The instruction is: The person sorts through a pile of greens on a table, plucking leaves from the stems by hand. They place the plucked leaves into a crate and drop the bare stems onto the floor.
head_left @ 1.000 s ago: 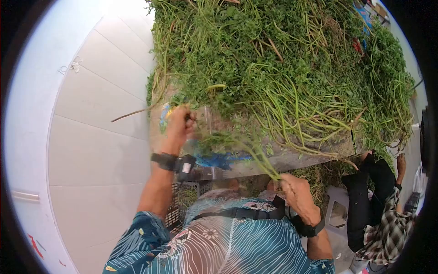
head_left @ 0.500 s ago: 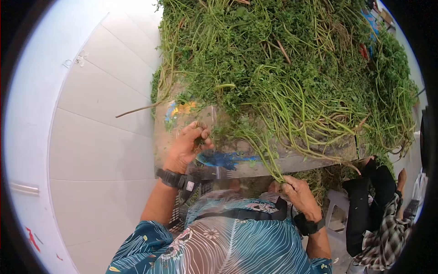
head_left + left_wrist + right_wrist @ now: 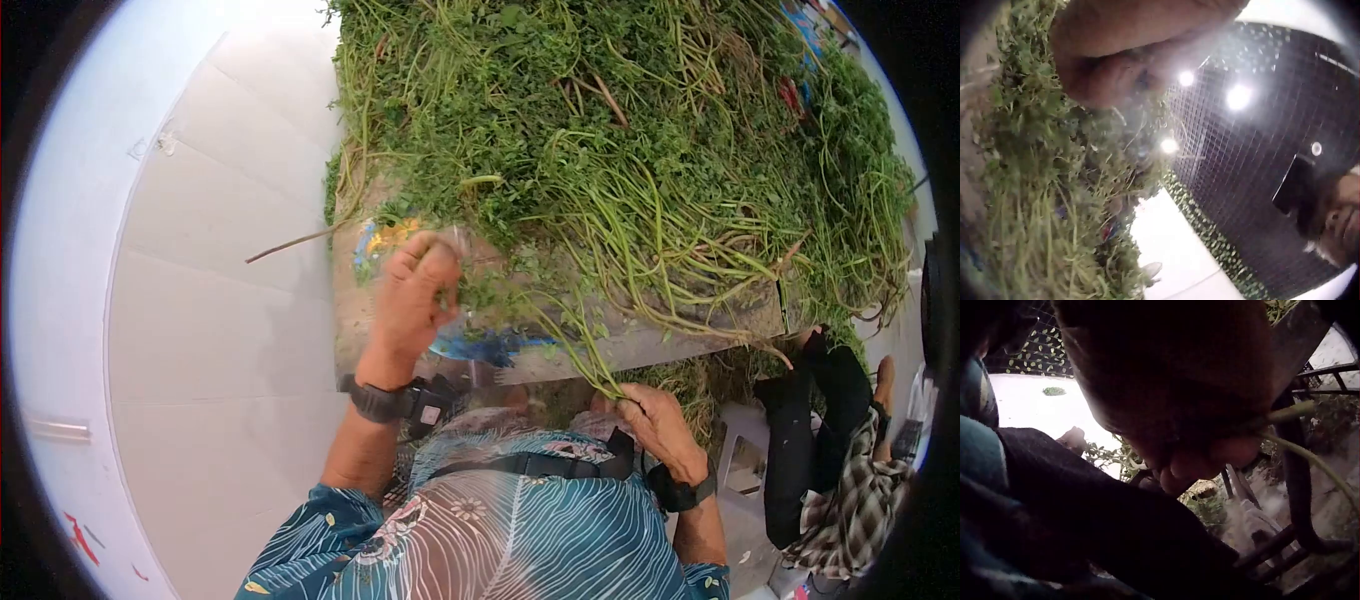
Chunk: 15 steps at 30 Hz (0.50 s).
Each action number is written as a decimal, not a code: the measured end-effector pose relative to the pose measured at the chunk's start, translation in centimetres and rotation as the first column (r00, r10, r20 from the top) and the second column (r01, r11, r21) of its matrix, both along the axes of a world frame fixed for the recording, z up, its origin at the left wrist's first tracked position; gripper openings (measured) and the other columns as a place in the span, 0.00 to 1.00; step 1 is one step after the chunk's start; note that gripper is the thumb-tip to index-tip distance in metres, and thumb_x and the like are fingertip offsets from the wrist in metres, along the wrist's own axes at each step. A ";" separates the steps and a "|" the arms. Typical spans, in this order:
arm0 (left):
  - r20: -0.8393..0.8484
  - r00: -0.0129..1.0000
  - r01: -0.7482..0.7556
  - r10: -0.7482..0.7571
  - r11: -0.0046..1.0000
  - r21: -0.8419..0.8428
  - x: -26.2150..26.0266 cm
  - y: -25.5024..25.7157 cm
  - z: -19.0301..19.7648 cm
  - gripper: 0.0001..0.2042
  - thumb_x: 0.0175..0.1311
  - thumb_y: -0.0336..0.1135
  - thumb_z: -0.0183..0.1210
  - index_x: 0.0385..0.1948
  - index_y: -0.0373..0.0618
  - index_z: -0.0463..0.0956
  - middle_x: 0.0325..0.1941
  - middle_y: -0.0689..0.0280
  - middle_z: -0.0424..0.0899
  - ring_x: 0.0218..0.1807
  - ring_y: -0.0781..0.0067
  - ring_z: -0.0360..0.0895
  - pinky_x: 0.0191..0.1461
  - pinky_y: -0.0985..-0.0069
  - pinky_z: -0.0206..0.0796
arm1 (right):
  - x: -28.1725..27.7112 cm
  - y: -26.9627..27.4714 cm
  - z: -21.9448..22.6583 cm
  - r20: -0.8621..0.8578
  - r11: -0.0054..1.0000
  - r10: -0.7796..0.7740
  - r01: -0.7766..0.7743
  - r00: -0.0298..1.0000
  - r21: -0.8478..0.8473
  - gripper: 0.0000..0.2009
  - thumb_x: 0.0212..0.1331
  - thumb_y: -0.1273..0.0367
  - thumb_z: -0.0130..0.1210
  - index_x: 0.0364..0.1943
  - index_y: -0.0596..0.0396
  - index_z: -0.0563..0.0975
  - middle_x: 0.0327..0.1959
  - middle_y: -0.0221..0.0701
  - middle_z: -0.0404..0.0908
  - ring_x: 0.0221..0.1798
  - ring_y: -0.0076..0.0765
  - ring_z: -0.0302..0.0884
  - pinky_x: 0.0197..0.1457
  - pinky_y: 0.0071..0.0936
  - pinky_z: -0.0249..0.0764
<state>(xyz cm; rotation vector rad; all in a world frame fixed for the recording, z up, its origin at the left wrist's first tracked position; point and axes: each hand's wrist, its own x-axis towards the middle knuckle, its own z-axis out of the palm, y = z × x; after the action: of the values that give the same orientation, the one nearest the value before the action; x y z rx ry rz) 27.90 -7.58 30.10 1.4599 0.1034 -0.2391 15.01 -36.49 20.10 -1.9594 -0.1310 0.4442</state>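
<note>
Right hand [image 3: 655, 425] grips a small bunch of green stems [image 3: 575, 345] by the cut ends, low at the table's near edge, close to the body; the right wrist view confirms fingers [image 3: 1210, 456] curled round at least 1 stem [image 3: 1291, 412]. Stems run up and away from that grip toward the big herb pile [image 3: 620, 150] on the table [image 3: 640, 350].

Left hand [image 3: 410, 300] sits up and to the left of the held bunch, fingers curled at loose sprigs [image 3: 490, 290] on the pile's near fringe. Motion blur there; it looks like a pinch on a sprig or 2, but I cannot tell for certain that the fingers have closed on anything. Left wrist view shows only the underside of the hand [image 3: 1141, 50] over greens [image 3: 1047, 187], no clean look at the fingertips.

Judgement: step in hand is gathering, 1 hand collects, the other picks from the pile. Bunch is thin, so early in building it.

Next move likely calls for: left hand draws its sprigs free of the tangle, lines stem ends up with those in the right grip, right hand loosens just enough to accept them without dropping the rest.

Also in view: a dark crate [image 3: 385, 490] below the table on the left, a second person [image 3: 820, 450] to the right, a white wall [image 3: 200, 300] left of the table.
</note>
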 end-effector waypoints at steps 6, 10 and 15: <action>0.140 0.950 -0.268 0.281 0.958 -0.102 1.2 1.0 2.0 0.08 0.61 0.39 0.54 0.32 0.46 0.69 0.20 0.74 0.66 0.16 0.87 0.59 0.14 0.88 0.47 | -0.9 -0.4 -0.7 0.092 0.999 -0.043 0.042 0.995 0.009 0.12 0.53 0.74 0.49 0.41 0.64 0.74 0.30 0.45 0.75 0.33 0.52 0.73 0.37 0.38 0.69; 0.091 0.881 -0.446 0.465 0.878 -0.170 2.7 5.0 2.3 0.08 0.57 0.37 0.56 0.32 0.46 0.71 0.21 0.75 0.66 0.18 0.89 0.60 0.16 0.90 0.48 | -0.8 -0.7 -0.5 0.104 0.999 -0.035 0.036 0.994 -0.007 0.11 0.52 0.75 0.49 0.41 0.63 0.74 0.29 0.45 0.74 0.33 0.52 0.73 0.37 0.37 0.69; 0.101 0.994 -0.005 -0.044 0.898 0.441 1.4 0.9 -1.7 0.08 0.57 0.35 0.55 0.34 0.45 0.76 0.23 0.71 0.74 0.20 0.86 0.66 0.19 0.85 0.55 | -0.8 -0.8 -1.1 0.111 1.000 -0.009 0.010 0.994 -0.006 0.11 0.51 0.75 0.49 0.40 0.63 0.73 0.29 0.45 0.73 0.33 0.52 0.73 0.37 0.37 0.68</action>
<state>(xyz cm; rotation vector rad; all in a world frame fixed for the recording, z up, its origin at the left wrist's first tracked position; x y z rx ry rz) 29.31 -6.72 28.41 1.9252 0.0560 -0.1566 14.23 -37.28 18.99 -1.9902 -0.1912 0.3297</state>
